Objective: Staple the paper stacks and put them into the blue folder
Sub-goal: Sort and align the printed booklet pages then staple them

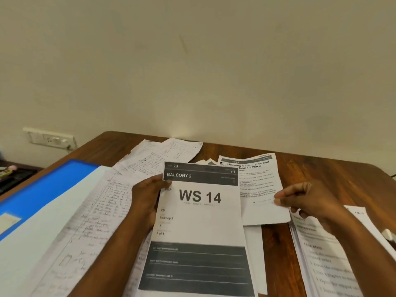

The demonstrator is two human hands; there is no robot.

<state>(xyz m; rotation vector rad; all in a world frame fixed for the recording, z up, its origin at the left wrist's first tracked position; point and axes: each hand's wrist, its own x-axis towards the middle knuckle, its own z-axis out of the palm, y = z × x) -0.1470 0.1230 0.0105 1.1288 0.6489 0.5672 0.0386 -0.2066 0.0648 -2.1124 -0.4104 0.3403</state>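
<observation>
My left hand (pixel 145 200) grips the left edge of a printed stack headed "WS 14" (pixel 199 224), held in front of me above the table. My right hand (pixel 308 200) pinches the right edge of a sheet titled "Charging Small Items" (pixel 257 189), which lies behind and to the right of that stack. The blue folder (pixel 38 194) lies open at the left, with handwritten pages (pixel 85 221) resting on it. No stapler is in view.
A wooden table (pixel 334 174) carries more handwritten sheets (pixel 162 155) at the back and a printed stack (pixel 327 254) at the right under my right wrist. A wall socket (pixel 51 139) is at the far left. The wall stands close behind the table.
</observation>
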